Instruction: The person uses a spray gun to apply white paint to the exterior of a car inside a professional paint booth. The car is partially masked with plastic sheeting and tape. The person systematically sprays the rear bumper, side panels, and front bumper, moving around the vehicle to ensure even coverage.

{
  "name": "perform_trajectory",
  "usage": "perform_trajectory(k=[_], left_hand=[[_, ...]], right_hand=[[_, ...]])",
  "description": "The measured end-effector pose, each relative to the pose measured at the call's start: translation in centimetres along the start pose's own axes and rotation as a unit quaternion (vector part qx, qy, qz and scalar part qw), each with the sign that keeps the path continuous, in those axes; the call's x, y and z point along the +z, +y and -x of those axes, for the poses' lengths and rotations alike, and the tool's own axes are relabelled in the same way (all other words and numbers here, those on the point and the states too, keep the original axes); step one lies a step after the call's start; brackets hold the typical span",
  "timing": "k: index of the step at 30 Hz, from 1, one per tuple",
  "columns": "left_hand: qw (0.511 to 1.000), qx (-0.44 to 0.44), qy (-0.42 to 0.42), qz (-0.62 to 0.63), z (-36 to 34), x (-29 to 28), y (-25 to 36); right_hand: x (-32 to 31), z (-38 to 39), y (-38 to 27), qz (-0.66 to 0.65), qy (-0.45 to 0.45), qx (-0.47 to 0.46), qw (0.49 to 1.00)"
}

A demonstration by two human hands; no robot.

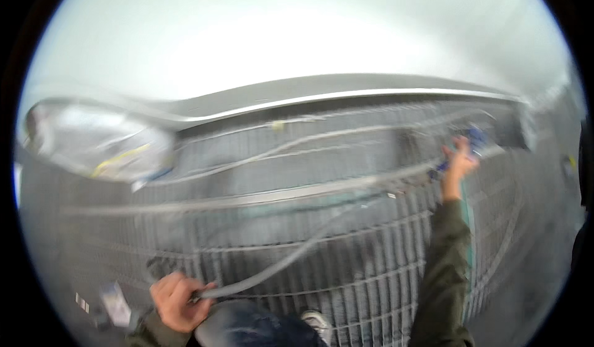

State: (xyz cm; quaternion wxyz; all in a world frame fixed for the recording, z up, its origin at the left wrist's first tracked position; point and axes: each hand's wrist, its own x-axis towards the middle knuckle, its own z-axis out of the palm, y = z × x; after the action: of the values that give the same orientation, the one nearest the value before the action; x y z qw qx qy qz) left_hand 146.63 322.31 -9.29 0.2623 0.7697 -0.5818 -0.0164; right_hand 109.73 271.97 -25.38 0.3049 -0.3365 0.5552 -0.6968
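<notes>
The work looks part-way through, though motion blur hides much of the detail. The person's left hand is closed around one end of a grey hose, near the close left part of the grated floor, just beside the bent knee. From there the hose curves loosely toward the right side of the floor; it is neither coiled nor tied. The right hand reaches to the far right, at a blue item; whether it grips this or only touches it cannot be told, nor whether hose and item are joined. A long pale strip and a thin pale cable lie loose across the floor, out of both hands. At the far left sits a clear plastic bag, not in either hand.
</notes>
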Motion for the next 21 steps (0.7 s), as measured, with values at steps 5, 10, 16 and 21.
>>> perform_trajectory(k=[5,10,16,21], left_hand=[[0.977,-0.057,0.199,-0.053,0.5,-4.4,-3.4],[0.912,-0.190,0.363,0.040,4.1,-10.7,-9.9],[0.855,-0.226,0.456,0.093,10.1,-16.5,-20.1],[0.805,-0.191,0.528,0.193,14.9,-20.5,-27.1]], right_hand=[[-4.8,7.8,-0.8,-0.049,-0.125,0.080,0.988],[1.6,32.0,-6.0,-0.135,-0.321,0.170,0.922],[8.5,48.8,-5.2,-0.186,-0.261,0.306,0.896],[12.7,53.8,-7.3,-0.145,-0.212,0.294,0.921]])
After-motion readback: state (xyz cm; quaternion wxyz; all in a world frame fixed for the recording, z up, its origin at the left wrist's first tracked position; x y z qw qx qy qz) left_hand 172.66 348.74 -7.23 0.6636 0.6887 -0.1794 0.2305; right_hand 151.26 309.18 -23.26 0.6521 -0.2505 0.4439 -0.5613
